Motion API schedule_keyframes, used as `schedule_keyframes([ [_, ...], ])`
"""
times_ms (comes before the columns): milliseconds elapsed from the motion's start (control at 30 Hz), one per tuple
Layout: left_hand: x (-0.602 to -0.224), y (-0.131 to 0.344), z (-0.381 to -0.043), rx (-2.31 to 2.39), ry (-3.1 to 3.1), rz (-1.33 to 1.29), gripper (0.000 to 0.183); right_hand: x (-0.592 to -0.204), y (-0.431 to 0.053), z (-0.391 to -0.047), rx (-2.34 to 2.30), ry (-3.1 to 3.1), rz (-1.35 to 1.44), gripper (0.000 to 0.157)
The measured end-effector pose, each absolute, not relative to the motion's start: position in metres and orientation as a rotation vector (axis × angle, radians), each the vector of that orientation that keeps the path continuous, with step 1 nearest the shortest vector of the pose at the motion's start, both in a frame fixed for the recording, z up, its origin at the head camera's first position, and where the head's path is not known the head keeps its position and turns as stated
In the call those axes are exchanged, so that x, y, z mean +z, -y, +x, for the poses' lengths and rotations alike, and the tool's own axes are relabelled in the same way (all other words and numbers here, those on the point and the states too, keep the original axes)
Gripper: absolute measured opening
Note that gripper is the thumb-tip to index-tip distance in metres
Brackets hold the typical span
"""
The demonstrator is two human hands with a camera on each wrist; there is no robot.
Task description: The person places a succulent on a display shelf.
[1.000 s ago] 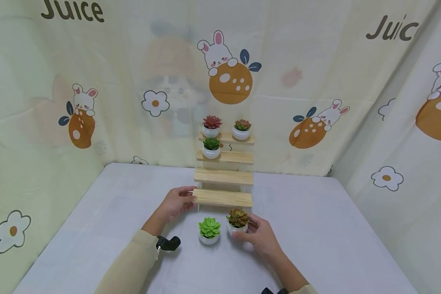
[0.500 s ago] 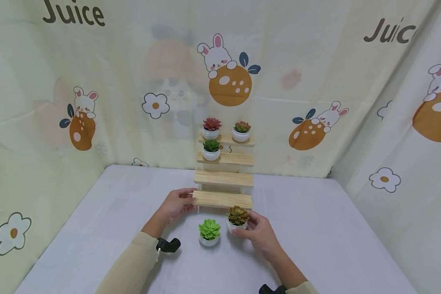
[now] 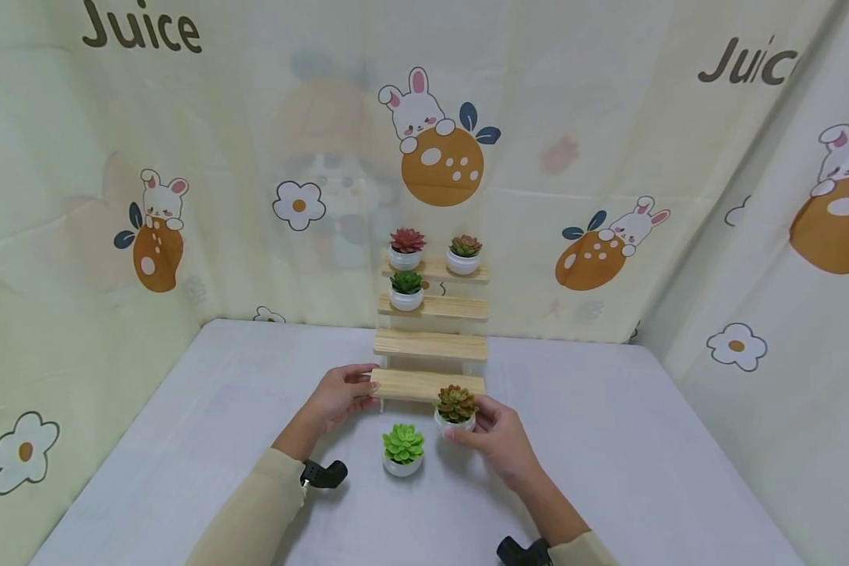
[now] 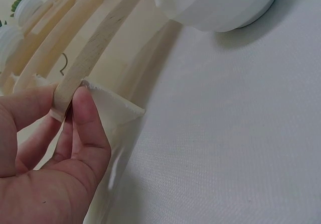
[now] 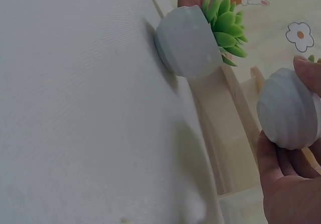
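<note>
A small stepped wooden shelf stands at the back of the table. My left hand pinches the left end of its lowest board between thumb and fingers. In my right hand is a potted succulent with brownish-green leaves and a white pot; thumb and fingers grip the pot from its right side. It hangs above the table, overlapping the lowest board's front edge in the head view. A bright green potted succulent stands on the table between the hands.
On the top board are a red succulent and a reddish-green one, both in white pots. A dark green potted succulent sits at the left of the board below. A printed curtain hangs behind the white table.
My right hand has raised the brownish-green succulent and brought it forward toward the lowest board. My left hand keeps its hold on that board. The view has tilted slightly.
</note>
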State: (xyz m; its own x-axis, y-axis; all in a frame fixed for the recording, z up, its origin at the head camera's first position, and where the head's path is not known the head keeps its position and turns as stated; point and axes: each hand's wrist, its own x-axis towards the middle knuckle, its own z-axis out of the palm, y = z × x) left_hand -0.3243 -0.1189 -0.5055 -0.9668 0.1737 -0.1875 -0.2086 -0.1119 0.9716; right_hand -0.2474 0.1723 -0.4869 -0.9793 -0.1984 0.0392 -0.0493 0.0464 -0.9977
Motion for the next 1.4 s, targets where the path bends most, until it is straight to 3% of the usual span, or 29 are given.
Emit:
schedule_keyframes([
  [1400,-0.504,0.119,-0.324,2.163,-1.911,-0.044,0.047,-0.447,-0.175,-0.279,-2.073,-2.269,-0.197,0.066],
])
